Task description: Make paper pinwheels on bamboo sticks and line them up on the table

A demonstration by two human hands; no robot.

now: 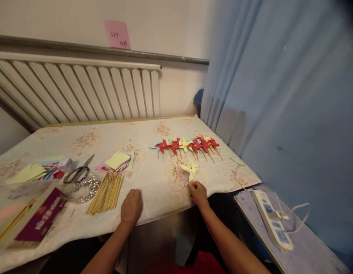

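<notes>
My right hand (198, 193) is closed in a pinch on the stick end of a yellow paper pinwheel (190, 168) that lies on the table near the front edge. My left hand (131, 206) rests knuckles-up on the flowered tablecloth (153, 179), fingers curled, holding nothing that I can see. It lies just right of a bundle of wooden sticks (106, 193). Farther back, a row of finished red, yellow and blue pinwheels (187, 145) lies side by side.
A stack of coloured paper squares (117, 161) sits mid-table, with scissors (78, 173) and a bag of shiny pins (85, 187) to its left. A clear box (24, 217) is at the front left. A power strip (272, 220) lies on a side board right. A blue curtain hangs right.
</notes>
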